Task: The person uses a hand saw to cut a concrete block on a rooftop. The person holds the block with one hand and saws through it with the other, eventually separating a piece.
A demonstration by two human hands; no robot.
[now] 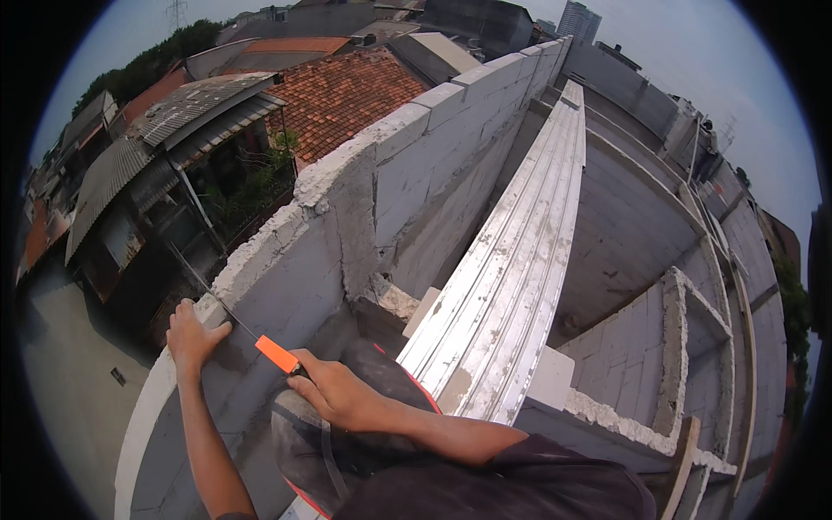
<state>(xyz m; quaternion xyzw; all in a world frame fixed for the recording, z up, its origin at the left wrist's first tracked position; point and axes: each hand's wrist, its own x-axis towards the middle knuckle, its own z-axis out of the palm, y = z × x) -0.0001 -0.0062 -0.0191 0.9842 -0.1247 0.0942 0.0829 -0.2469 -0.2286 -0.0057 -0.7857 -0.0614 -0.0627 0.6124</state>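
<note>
My right hand (336, 392) is closed around the orange-and-black handle of a hand saw (277, 354). The saw's long thin blade, seen nearly edge-on, lies across the top of a pale block wall (260, 260) and reaches out past its far side. Just nearer than the blade, my left hand (192, 336) rests on the wall's top edge, thumb apart and fingers spread over the rim. Where the blade meets the block, the wall top is rough and chipped. Whether the teeth have cut into it cannot be made out.
Beside my leg (347, 425), a long ribbed metal sheet (503, 286) spans the gap between walls. Deep block-walled rooms (628, 234) drop away at right, with a wooden plank (683, 468) near me. Beyond the wall, the ground (78, 347) and tiled roofs (347, 95) lie far below.
</note>
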